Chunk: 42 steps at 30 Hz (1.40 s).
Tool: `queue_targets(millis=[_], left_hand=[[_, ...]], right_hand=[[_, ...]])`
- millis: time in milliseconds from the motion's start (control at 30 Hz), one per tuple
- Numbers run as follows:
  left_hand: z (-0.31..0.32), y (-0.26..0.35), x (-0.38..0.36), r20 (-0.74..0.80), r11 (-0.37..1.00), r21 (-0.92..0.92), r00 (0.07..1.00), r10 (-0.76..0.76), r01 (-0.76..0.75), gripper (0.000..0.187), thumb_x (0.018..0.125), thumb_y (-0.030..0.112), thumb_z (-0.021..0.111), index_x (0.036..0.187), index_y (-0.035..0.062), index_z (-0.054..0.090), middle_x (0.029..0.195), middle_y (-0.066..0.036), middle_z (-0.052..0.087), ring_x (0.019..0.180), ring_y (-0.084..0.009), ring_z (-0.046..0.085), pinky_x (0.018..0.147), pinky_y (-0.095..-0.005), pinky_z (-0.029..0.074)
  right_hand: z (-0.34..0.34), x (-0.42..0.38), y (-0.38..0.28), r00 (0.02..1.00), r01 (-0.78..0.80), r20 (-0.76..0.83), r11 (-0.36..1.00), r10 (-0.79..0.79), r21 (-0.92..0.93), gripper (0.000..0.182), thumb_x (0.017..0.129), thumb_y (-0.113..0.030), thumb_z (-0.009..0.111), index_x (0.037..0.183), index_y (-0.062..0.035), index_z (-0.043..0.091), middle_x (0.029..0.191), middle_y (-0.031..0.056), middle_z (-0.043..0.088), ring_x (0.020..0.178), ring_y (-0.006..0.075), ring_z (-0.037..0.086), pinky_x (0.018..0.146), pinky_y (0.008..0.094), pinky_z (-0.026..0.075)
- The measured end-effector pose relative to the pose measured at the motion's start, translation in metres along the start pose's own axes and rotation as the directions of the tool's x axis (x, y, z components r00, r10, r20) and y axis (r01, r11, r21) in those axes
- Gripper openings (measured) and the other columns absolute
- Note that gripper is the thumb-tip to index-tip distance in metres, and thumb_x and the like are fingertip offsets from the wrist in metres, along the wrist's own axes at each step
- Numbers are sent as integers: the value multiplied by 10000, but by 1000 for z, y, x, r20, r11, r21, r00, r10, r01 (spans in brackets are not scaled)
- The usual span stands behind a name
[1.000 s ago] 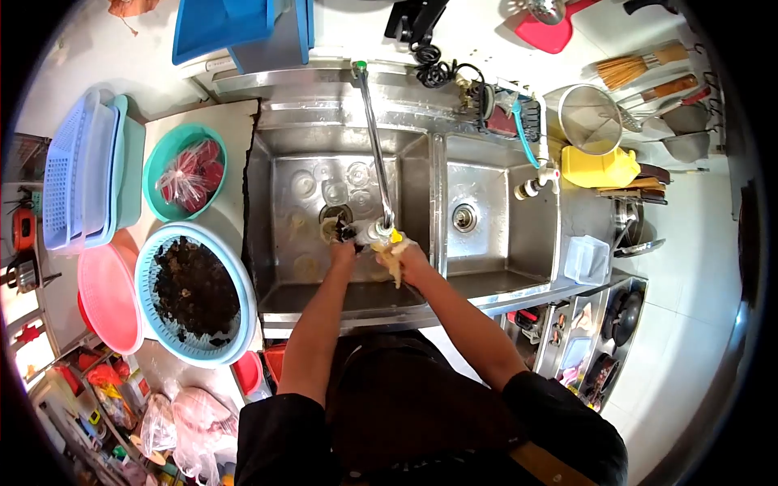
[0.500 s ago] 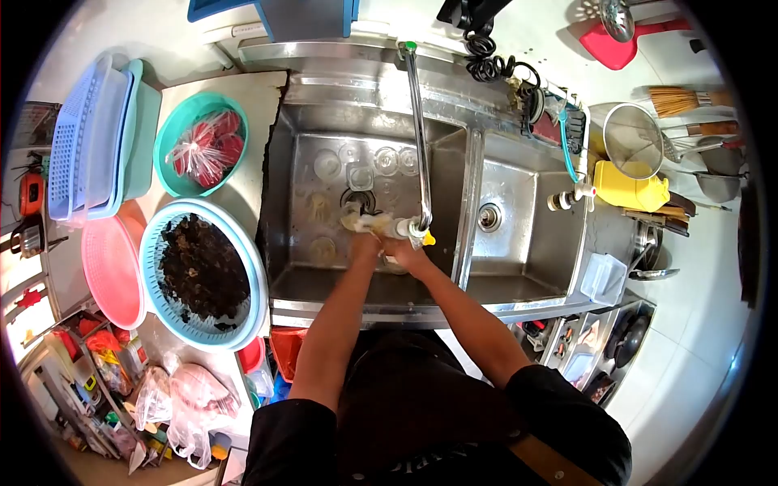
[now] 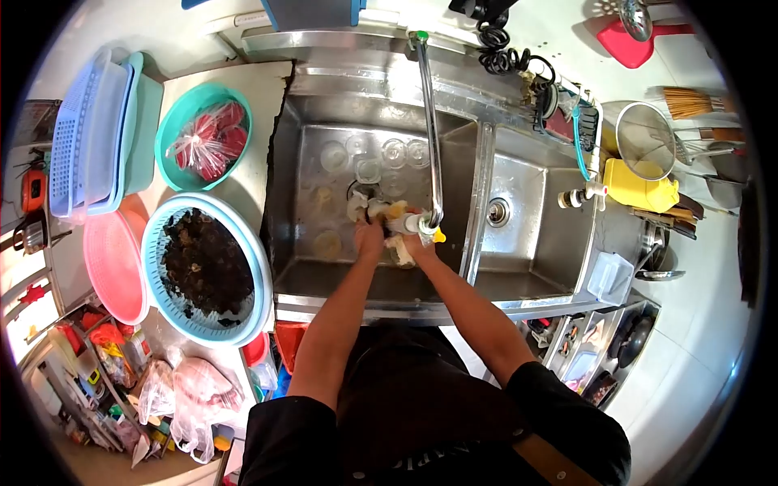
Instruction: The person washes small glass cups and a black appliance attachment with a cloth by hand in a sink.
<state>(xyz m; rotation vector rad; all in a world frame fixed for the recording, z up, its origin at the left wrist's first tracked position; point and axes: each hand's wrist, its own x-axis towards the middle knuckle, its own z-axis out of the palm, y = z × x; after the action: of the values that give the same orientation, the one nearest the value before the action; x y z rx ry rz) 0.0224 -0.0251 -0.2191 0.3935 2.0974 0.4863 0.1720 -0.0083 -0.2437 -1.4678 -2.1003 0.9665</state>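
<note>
Both my hands are low in the left basin of a steel sink (image 3: 284, 267), under the end of the tap (image 3: 429, 130). My left hand (image 3: 369, 235) has its fingers round a pale, wet item (image 3: 356, 208) that I cannot make out. Close to its right, my right hand (image 3: 417, 245) is partly hidden by the tap end and is at a whitish cloth-like piece (image 3: 399, 252). A yellowish bit (image 3: 396, 210) shows between the hands. Several clear glass or plastic cups (image 3: 368, 171) lie on the basin floor beyond them.
To the left stand a blue basket of dark soaked food (image 3: 207, 263), a green bowl with bagged red items (image 3: 166, 142) and a pink basket (image 3: 113, 267). The right basin (image 3: 510, 186) has a drain. A strainer (image 3: 646, 141) and yellow jug (image 3: 640, 188) are further right.
My hands have moved apart slightly, and the whitish piece now hangs lower by my right hand. The whole view has shifted a little.
</note>
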Motion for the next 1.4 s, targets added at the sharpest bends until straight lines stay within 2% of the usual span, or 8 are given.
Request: queue_targets(millis=[500, 600, 667, 800, 967, 1100, 1233, 1400], left_hand=[[-58, 26, -26, 764, 353, -645, 580, 284, 677, 616, 929, 645, 462, 1333, 181, 504, 1258, -44, 602, 1165, -232, 558, 980, -422, 456], [-54, 20, -18, 729, 380, -676, 498, 470, 631, 658, 895, 685, 478, 1336, 196, 499, 1279, -35, 588, 1173, -226, 549, 963, -410, 463], [-68, 22, -32, 689, 455, -723, 587, 424, 520, 760, 827, 772, 457, 1337, 210, 495, 1284, -22, 582, 1173, -223, 546, 958, -398, 464], [-59, 29, -50, 729, 437, -675, 631, 265, 595, 868, 788, 852, 360, 1330, 190, 503, 1284, -28, 582, 1178, -222, 546, 957, -399, 465], [-49, 32, -32, 613, 372, -789, 589, 527, 489, 803, 876, 795, 311, 1251, 142, 588, 1233, -51, 622, 1138, -246, 573, 925, -407, 480], [-60, 36, -32, 740, 477, -606, 671, 45, 636, 753, 870, 751, 441, 1318, 153, 539, 1376, -90, 498, 1208, -287, 500, 967, -480, 437], [-36, 41, -29, 733, 365, -657, 672, 104, 660, 775, 870, 750, 442, 1334, 133, 511, 1379, -100, 493, 1191, -300, 509, 945, -442, 462], [-36, 13, -6, 749, 478, -610, 656, 87, 633, 847, 863, 792, 353, 1368, 127, 495, 1287, -71, 589, 1138, -268, 578, 898, -440, 504]], right_hand=[[-37, 48, -85, 897, -441, 414, 293, 152, 848, 307, 884, -174, 670, 1107, 33, 634, 1056, 82, 655, 910, 164, 618, 828, 311, 510], [-47, 47, -74, 948, 1, 291, 913, -132, 409, 368, 854, -217, 698, 1158, -20, 631, 1025, 91, 688, 899, 202, 652, 812, 327, 516], [-83, 61, -124, 647, -627, 736, 687, 197, 367, 419, 821, -236, 723, 1176, -35, 626, 1008, 105, 698, 912, 236, 664, 812, 345, 513], [-68, 52, -101, 972, 84, 234, 974, -33, -211, 389, 779, -276, 745, 1045, -20, 621, 848, 111, 669, 758, 210, 631, 674, 355, 486], [-79, 52, -141, 882, -389, 452, 742, 131, 545, 278, 818, -226, 655, 1015, -34, 620, 807, 145, 596, 747, 277, 607, 718, 347, 491], [-71, 70, -82, 621, 518, 685, 855, -380, 4, 247, 796, -208, 644, 981, -46, 622, 909, 124, 625, 819, 311, 610, 783, 385, 492], [-78, 55, -125, 971, -114, 232, 972, 64, 208, 163, 861, -232, 566, 873, -71, 591, 829, 99, 629, 794, 281, 622, 745, 396, 487], [-83, 68, -93, 589, 309, 795, 950, -147, -53, 237, 876, -348, 593, 969, -134, 637, 998, 78, 640, 873, 277, 614, 794, 360, 487]])
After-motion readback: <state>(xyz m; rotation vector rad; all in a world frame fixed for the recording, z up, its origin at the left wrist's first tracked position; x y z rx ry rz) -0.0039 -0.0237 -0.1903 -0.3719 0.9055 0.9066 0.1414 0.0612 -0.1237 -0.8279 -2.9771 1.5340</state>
